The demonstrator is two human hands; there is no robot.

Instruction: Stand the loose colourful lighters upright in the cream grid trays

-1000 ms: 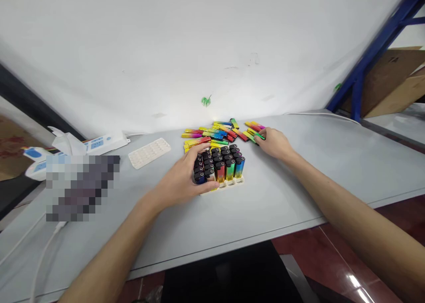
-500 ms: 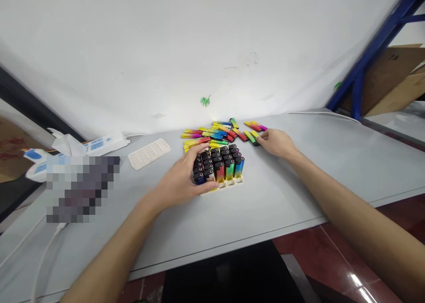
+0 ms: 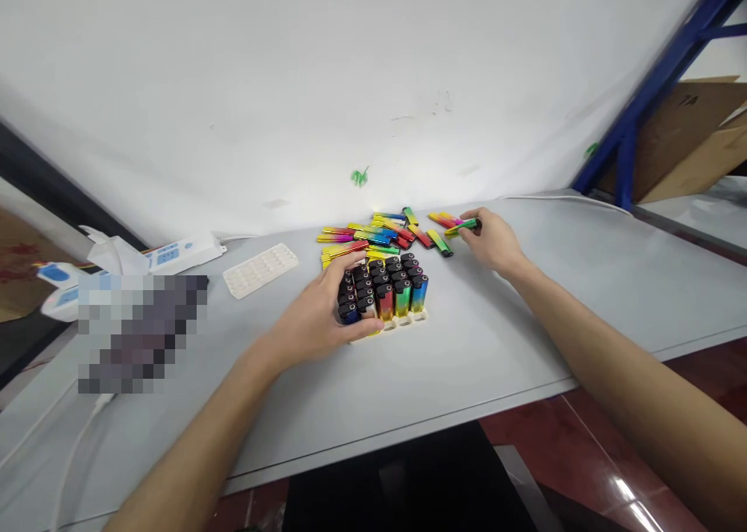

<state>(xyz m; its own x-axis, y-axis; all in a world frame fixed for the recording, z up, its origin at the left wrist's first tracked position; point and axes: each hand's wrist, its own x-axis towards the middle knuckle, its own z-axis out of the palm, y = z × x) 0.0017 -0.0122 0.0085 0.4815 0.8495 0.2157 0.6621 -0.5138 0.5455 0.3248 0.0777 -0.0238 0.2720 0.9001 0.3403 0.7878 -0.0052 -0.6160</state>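
Note:
Several colourful lighters with black tops (image 3: 401, 295) stand upright in rows in a white tray with round holes (image 3: 405, 322); empty holes show along its front edge. My left hand (image 3: 318, 314) is wrapped round the left side of this block, thumb at the front and fingers behind. My right hand (image 3: 487, 240) pinches a green and yellow lighter (image 3: 465, 227), held tilted with its black end near the fingertips. Behind the block, loose lighters (image 3: 373, 235) lie in a pile. A second green and yellow lighter (image 3: 440, 243) lies just left of my right hand.
An empty white holed tray (image 3: 261, 270) lies at the left on the grey table (image 3: 443, 376). Further left are power strips (image 3: 180, 253), cables and a blurred dark object (image 3: 152, 326). A white wall stands behind; a blue frame (image 3: 647, 89) and cardboard boxes are at the right.
My right hand has picked up a green and yellow lighter from the table, lifting it slightly and moving right, and the lighter has turned. My left hand stays at the block.

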